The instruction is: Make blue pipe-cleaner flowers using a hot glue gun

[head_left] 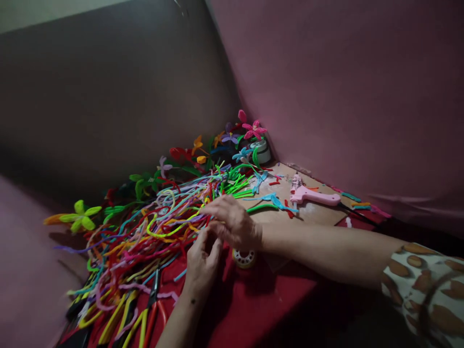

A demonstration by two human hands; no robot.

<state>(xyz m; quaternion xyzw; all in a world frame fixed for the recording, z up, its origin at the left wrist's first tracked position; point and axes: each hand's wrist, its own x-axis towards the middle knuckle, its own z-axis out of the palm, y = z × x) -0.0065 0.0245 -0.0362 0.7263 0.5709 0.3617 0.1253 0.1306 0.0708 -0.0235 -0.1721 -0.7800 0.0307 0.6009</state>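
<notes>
My left hand (203,258) and my right hand (235,224) meet at their fingertips over the front edge of a heap of colourful pipe cleaners (170,217). The fingers of my left hand are pinched together, pointing up. From the right, my right hand reaches over them with bent fingers, its back hiding most of the grip. Whatever lies between the fingertips is hidden or too small to name. Just under my right wrist sits a round yellowish wheel-like piece (244,257) with a ring of dark holes.
A pink glue gun (314,195) lies on a brown board (326,216) at right, its cord trailing. Blue pipe-cleaner pieces (275,200) are nearby. Pliers (150,309) lie front left on the red cloth (261,295). Pipe-cleaner flowers (80,216) line the wall; a white container (260,151) stands behind.
</notes>
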